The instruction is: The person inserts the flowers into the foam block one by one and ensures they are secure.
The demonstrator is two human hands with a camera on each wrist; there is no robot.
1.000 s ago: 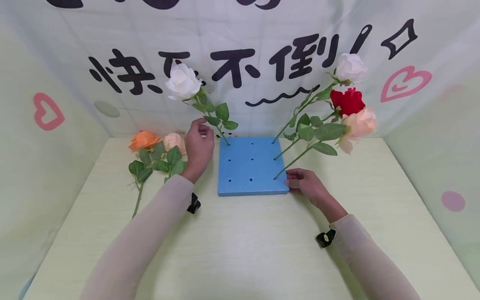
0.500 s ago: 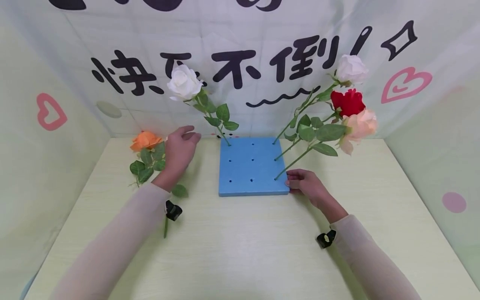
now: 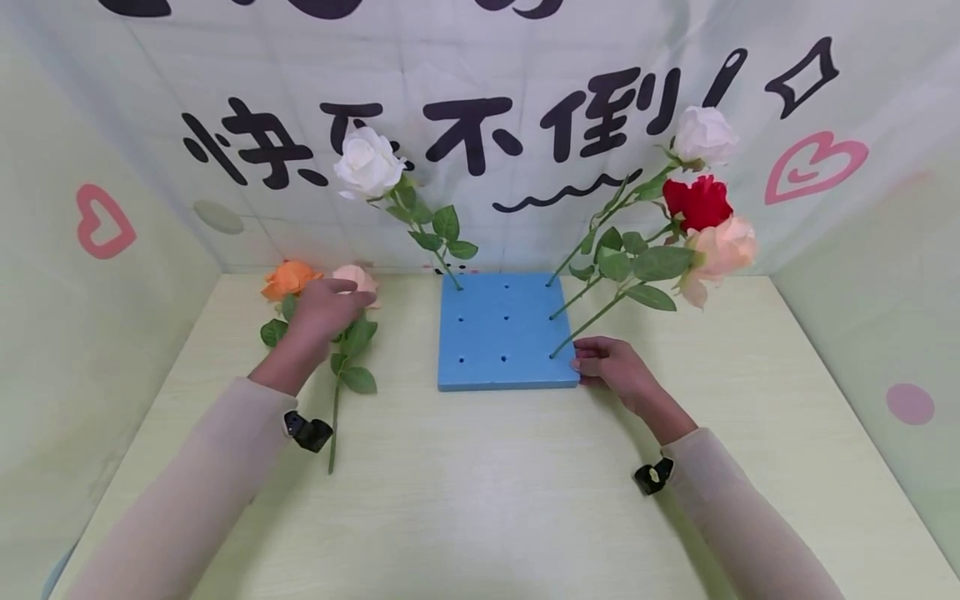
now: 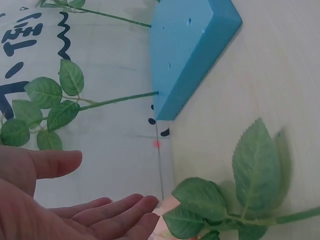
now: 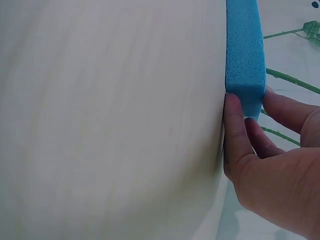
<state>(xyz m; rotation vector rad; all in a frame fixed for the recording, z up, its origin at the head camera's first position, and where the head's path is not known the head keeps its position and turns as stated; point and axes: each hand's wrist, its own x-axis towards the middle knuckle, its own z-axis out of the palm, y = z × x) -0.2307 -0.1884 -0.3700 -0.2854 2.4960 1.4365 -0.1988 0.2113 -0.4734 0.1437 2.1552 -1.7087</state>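
My left hand (image 3: 322, 312) hovers over the flowers on the left, thumb and fingers spread apart with nothing between them in the left wrist view. Below it lie a pale pink rose (image 3: 360, 285), its stem (image 3: 333, 425) pointing toward me, and an orange rose (image 3: 287, 279) partly hidden by the hand. My right hand (image 3: 617, 372) holds the near right corner of a blue foam board (image 3: 483, 337), the thumb on its top face and fingers along its side. A white rose (image 3: 369, 164) stands in the board's far left hole, leaning left.
Along the board's right side stand a pale pink-white rose (image 3: 703, 136), a red rose (image 3: 697, 202) and a peach rose (image 3: 722, 250), all leaning right. Several bare holes show in the board. A printed cloth backdrop (image 3: 450, 50) rises behind the table (image 3: 480, 500).
My left hand has moved left and toward me, away from the white rose's stem, to above the pink and orange roses. My right hand stays at the board's corner.
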